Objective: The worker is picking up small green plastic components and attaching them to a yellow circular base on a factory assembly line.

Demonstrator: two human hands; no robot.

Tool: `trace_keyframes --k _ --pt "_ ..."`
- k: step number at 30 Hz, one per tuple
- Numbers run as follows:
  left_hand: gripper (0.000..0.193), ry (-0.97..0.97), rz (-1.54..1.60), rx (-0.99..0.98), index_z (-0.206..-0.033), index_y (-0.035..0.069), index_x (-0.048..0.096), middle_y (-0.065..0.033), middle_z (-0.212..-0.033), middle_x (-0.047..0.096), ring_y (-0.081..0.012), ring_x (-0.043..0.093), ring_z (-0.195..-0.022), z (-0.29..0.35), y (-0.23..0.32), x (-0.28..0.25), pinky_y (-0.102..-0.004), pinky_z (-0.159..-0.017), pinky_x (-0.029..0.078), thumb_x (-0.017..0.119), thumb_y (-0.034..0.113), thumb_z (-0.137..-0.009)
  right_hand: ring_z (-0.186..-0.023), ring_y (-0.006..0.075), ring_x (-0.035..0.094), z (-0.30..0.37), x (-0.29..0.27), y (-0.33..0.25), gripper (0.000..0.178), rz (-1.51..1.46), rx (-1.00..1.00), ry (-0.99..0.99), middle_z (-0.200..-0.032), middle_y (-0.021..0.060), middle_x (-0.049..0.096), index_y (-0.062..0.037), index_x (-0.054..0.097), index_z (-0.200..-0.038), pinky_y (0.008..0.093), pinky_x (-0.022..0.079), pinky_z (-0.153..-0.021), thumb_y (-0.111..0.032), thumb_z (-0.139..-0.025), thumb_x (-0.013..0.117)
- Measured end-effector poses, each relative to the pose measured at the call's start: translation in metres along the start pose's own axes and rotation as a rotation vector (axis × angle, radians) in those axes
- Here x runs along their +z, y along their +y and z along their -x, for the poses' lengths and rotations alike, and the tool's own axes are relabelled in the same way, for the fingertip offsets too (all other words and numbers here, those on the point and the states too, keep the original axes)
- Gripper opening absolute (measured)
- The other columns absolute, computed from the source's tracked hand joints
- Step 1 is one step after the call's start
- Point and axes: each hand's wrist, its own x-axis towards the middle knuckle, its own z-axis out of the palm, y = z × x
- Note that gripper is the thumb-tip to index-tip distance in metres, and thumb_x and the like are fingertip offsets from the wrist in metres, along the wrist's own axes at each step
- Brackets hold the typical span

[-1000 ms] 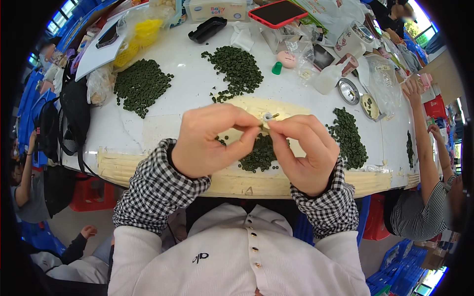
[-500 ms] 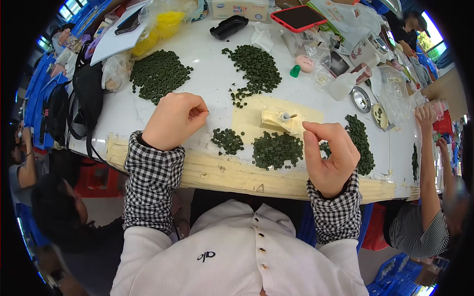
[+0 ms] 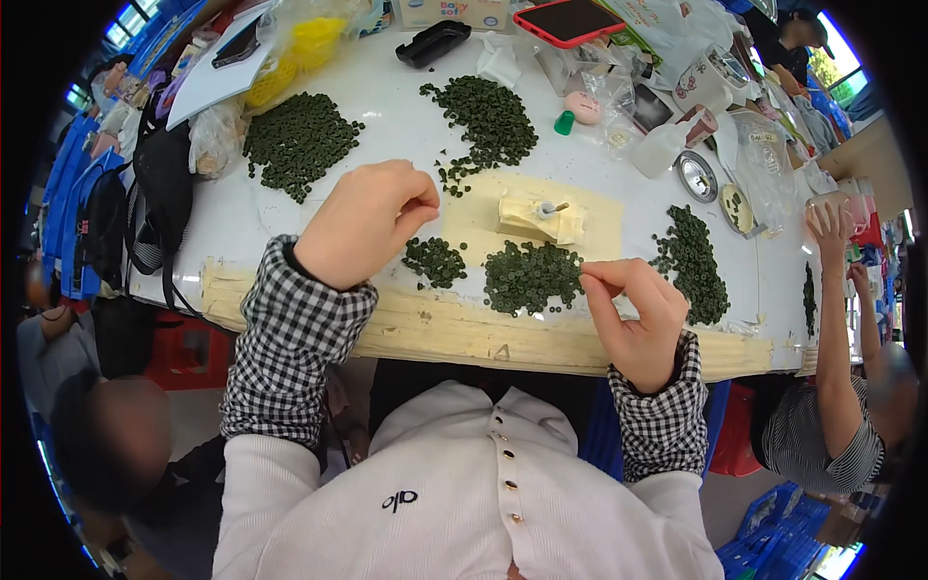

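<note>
My left hand (image 3: pixel 372 222) hovers over the table with thumb and forefinger pinched; anything between them is too small to make out. Below its fingertips lies a small heap of dark green ring-like pieces (image 3: pixel 434 262). At the right edge of a larger heap of the same pieces (image 3: pixel 532 277), my right hand (image 3: pixel 638 319) is also closed in a pinch, and I cannot tell what it holds. Between the hands, just beyond that heap, stands a block wrapped in cream tape (image 3: pixel 522 220), with a short metal pin (image 3: pixel 553 209) sticking up from it.
More green heaps lie at the far left (image 3: pixel 302 143), far middle (image 3: pixel 488 121) and right (image 3: pixel 694 275). A red-cased phone (image 3: pixel 568 21), a black case (image 3: pixel 432 44), a green cap (image 3: pixel 564 123) and a round tin (image 3: pixel 700 176) stand beyond. Other people sit on both sides.
My left hand has moved right, toward the wrapped block. The right hand has come down from beside the block to the edge of the front heap. The view has shifted slightly.
</note>
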Motion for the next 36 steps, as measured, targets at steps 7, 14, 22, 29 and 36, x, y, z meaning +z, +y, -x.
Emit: trace_keyframes --k 7,14,22,29,36 --pt "0.012 -0.146 -0.009 -0.065 -0.086 0.000 0.067 -0.0136 -0.082 0.065 -0.0263 0.064 -0.076 -0.040 -0.014 0.021 -0.0349 -0.070 0.052 0.069 0.011 -0.081 -0.065 0.0204 0.066 0.006 0.006 0.003 0.010 -0.017 0.016 0.005 -0.076 0.0111 0.066 0.0014 0.066 -0.087 0.0273 0.052 -0.058 0.002 -0.078 0.072" --pt "0.012 -0.028 0.001 -0.049 -0.089 -0.002 0.064 -0.0100 -0.079 0.063 -0.0149 0.060 -0.069 -0.038 -0.019 0.030 -0.0257 -0.063 0.049 0.069 0.008 -0.083 -0.066 0.0247 0.063 0.015 0.003 0.018 0.009 0.073 0.088 -0.141 -0.077 0.0092 0.064 -0.0027 0.067 -0.085 0.0313 0.051 -0.060 -0.004 -0.078 0.072" --pt "0.009 0.092 0.522 -0.064 -0.093 -0.001 0.064 -0.0015 -0.083 0.065 -0.0061 0.060 -0.074 -0.027 0.006 0.020 -0.0194 -0.068 0.050 0.067 0.006 -0.087 -0.079 0.0241 0.055 0.019 0.004 0.020 0.011 0.133 0.023 -0.316 -0.078 0.0053 0.057 -0.0067 0.063 -0.081 0.0335 0.047 -0.070 -0.009 -0.075 0.071" --pt "0.014 0.122 0.659 -0.121 -0.098 -0.003 0.066 -0.0042 -0.089 0.068 -0.0075 0.062 -0.080 -0.014 0.008 0.010 -0.0204 -0.074 0.051 0.068 0.005 -0.087 -0.078 0.0243 0.052 0.018 0.013 0.016 0.015 0.338 -0.094 -0.333 -0.078 0.0064 0.053 -0.0062 0.059 -0.081 0.0345 0.046 -0.070 -0.011 -0.075 0.071" --pt "0.020 0.285 0.520 0.089 -0.110 -0.002 0.066 -0.0107 -0.098 0.071 -0.0142 0.068 -0.091 0.005 -0.005 -0.053 -0.0237 -0.081 0.054 0.061 0.008 -0.093 -0.074 0.0217 0.052 0.029 0.016 0.008 0.014 0.517 -0.276 -0.319 -0.078 0.0070 0.050 -0.0037 0.059 -0.084 0.0320 0.046 -0.062 -0.007 -0.071 0.065"
